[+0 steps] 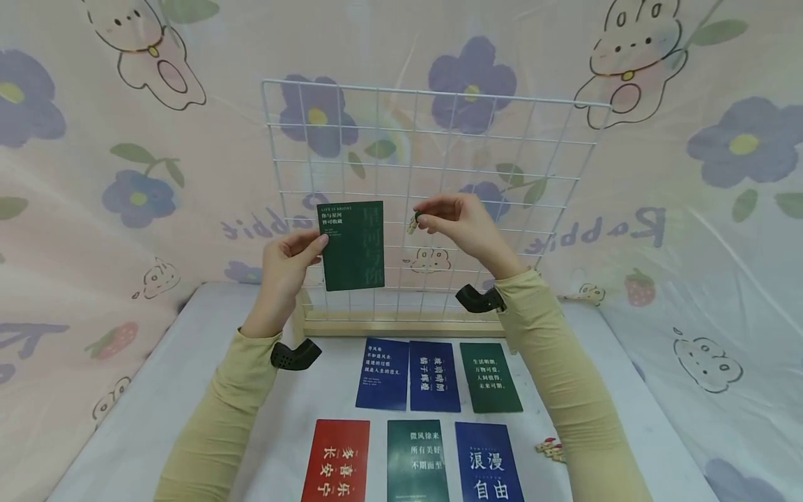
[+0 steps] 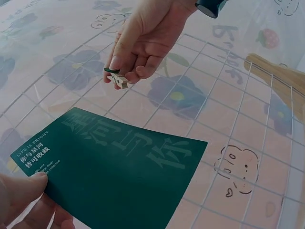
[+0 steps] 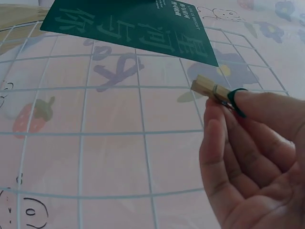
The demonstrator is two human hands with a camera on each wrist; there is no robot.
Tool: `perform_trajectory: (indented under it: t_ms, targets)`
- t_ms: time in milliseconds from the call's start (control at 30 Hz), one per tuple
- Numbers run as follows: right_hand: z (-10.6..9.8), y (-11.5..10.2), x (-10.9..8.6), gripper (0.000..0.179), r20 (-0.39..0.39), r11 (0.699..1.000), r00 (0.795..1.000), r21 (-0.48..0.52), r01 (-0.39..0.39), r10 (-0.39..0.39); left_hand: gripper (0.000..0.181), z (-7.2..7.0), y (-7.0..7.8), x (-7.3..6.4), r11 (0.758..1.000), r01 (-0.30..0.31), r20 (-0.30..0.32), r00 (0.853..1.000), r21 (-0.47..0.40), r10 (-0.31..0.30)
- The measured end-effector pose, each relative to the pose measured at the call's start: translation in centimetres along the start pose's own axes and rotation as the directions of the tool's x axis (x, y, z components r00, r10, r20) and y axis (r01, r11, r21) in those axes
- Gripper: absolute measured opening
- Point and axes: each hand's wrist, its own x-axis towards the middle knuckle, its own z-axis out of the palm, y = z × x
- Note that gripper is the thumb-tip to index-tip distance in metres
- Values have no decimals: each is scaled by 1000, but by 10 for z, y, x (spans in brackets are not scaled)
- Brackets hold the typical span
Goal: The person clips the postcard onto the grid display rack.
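My left hand [image 1: 288, 268] pinches a dark green card [image 1: 353, 251] by its left edge, thumb on the printed face. The card is upright in front of a white wire grid [image 1: 439, 164]; a gap between card and wires cannot be judged. To its right, my right hand [image 1: 461, 223] pinches a small wooden clothespin [image 3: 209, 88] between thumb and fingers. A green piece [image 3: 237, 101] sits on the clothespin's pinched end, under the thumb. In the right wrist view the clothespin's free end points toward the card, apart from it.
Below the grid's wooden base [image 1: 401, 326], several cards lie in two rows on the white table, among them a red card [image 1: 337, 457] and a blue card [image 1: 489, 460]. More clothespins [image 1: 550, 450] lie near my right forearm. A patterned cloth [image 1: 721, 279] hangs behind.
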Motion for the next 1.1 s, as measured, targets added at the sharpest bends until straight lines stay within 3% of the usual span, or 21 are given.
perform_trajectory:
  t_ms: [333, 600, 833, 1100]
  targets:
    - [-3, -26, 19, 24, -3, 1000, 1000, -6, -12, 12, 36, -4, 11, 8, 1000, 4, -44, 999, -29, -5]
    - [-1, -40, 30, 28, -42, 999, 998, 4, 43, -43, 35, -6, 20, 23, 997, -12, -77, 997, -75, 7]
    - [1, -47, 34, 23, -70, 998, 995, -21, 64, -65, 32, -5, 31, 31, 993, -72, -73, 995, -90, 66]
    - [5, -60, 43, 21, -112, 989, 983, 4, 147, -145, 27, -7, 45, 39, 988, -114, -90, 990, -106, 105]
